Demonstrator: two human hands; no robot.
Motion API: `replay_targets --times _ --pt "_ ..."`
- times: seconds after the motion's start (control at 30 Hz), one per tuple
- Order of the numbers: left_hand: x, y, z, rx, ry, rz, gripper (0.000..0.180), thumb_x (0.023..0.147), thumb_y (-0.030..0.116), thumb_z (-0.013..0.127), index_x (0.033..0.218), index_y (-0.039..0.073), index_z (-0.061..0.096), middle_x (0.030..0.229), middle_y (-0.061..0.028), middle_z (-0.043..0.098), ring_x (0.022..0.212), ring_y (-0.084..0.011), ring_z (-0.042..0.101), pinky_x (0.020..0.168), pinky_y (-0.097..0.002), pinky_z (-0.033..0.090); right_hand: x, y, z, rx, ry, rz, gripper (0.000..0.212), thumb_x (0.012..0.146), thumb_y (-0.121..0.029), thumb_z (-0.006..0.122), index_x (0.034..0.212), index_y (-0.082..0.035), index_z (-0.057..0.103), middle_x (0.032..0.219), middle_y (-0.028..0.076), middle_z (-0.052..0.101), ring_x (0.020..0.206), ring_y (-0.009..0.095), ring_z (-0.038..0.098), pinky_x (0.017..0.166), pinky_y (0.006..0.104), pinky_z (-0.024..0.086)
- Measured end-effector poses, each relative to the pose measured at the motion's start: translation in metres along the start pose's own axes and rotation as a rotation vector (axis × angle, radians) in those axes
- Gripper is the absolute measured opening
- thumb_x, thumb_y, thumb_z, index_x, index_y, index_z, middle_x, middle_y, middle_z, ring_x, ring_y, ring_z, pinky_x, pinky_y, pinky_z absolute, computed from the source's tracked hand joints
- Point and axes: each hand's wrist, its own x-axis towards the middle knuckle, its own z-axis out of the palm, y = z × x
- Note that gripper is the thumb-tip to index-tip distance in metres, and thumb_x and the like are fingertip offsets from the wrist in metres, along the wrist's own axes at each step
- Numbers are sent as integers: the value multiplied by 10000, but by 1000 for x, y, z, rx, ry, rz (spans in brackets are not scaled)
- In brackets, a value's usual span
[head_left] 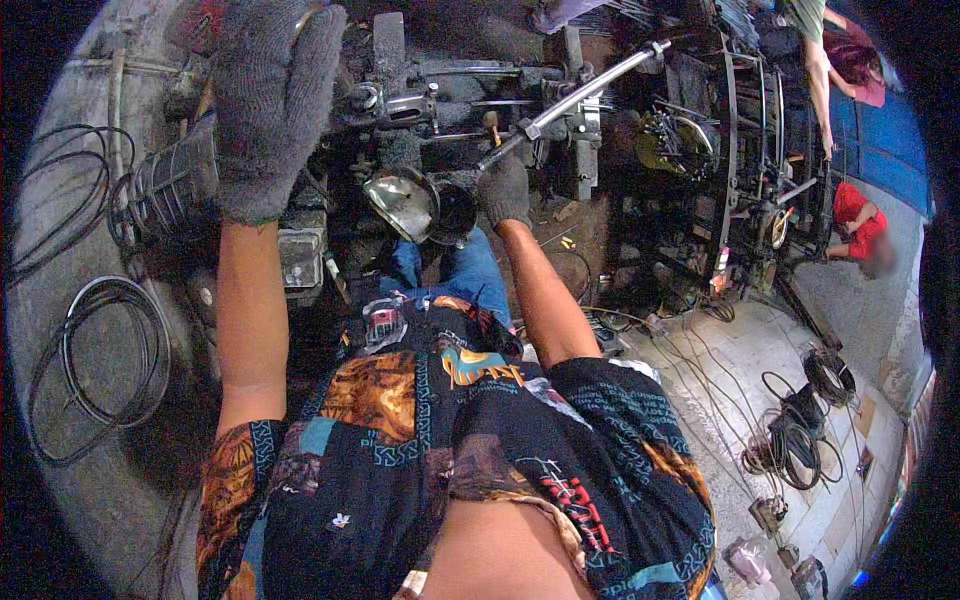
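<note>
My left hand [270, 110], in a dark grey knitted glove, is raised at the upper left with its fingers stretched toward the picture's top edge. I make out nothing held in it, though the fingertips are partly cut off. In a like glove, my right hand [507, 190] is closed around the lower end of a bright metal rod [600, 86]. The rod slants up to the right and has a collar partway along. Beyond both hands lies a dark, greasy machine [405, 105] with bars and clamps. A shiny round metal bowl-shaped piece [403, 200] sits between my hands, above my knees.
A ribbed motor-like cylinder [180, 185] stands left of my left hand. Coiled cables [115, 350] lie on the left floor, more cables [795, 440] on the right. Thin metal pieces fill a round container [675, 142]. Another person's arm [815, 75] and a person in red [857, 222] are at right.
</note>
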Motion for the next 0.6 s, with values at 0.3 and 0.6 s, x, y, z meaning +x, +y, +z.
replay_targets --times 0.3,0.6 --pt "-4 4 18 -468 80 -126 274 1050 123 484 1304 39 543 1385 -170 479 754 -225 698 651 -369 593 38 19 12 -144 88 51 246 961 -112 532 1173 -5 596 960 249 620 873 460 593 777 499 492" --pt "-4 9 15 -487 40 -249 271 1050 120 485 1298 27 541 1387 -165 474 688 -236 700 637 -368 591 4 2 -4 -52 106 -144 283 901 -90 552 1149 46 568 988 269 602 983 492 584 863 521 479"
